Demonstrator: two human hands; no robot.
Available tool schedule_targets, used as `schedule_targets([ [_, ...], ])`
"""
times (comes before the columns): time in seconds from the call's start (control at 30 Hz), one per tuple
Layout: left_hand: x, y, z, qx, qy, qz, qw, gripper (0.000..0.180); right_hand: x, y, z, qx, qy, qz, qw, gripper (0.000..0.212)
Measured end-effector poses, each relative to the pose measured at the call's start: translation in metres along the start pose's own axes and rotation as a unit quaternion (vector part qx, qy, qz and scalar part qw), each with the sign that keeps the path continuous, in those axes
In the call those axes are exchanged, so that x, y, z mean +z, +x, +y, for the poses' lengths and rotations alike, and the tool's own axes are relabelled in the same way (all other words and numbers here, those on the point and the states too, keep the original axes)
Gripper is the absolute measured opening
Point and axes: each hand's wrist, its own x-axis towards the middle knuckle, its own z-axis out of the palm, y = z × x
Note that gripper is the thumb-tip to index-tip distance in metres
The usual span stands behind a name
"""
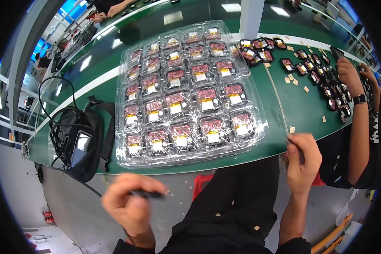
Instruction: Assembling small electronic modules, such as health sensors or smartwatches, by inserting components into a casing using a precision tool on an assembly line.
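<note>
In front of me on the green table lies a clear plastic blister tray (253,146). Its rows of pockets hold small black devices (176,79) with red circuit boards and white-and-yellow parts. My left hand (131,203), blurred by motion, is closed around a slim black piece (147,194) in front of the table edge. A black cable (86,186) runs from a bag toward this hand; whether it joins the piece is unclear. My right hand (302,158) is raised near the tray's right front corner, thumb and forefinger pinched at a small dark tip I cannot identify.
A black bag (99,127) with coiled cables and a phone (80,148) sits left of the tray. At right, many loose black devices (314,76) lie among small beige chips (306,89). A co-worker's arm (357,135) reaches there. A white post (250,19) rises behind the tray.
</note>
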Motion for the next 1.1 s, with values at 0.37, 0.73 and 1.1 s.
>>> schedule_targets([
  [0.37,-0.064,0.065,-0.016,-0.042,0.299,0.038,0.953,0.021,0.031,0.078,0.022,0.049,-0.151,-0.033,0.987,0.020],
  [0.73,-0.039,0.076,-0.018,0.111,0.458,-0.060,0.880,0.015,0.031,0.107,0.050,0.117,-0.312,-0.030,0.942,0.041],
  [1.1,-0.049,0.075,-0.027,0.204,0.469,-0.075,0.856,0.014,0.017,0.075,0.041,0.087,-0.199,-0.024,0.976,0.016],
])
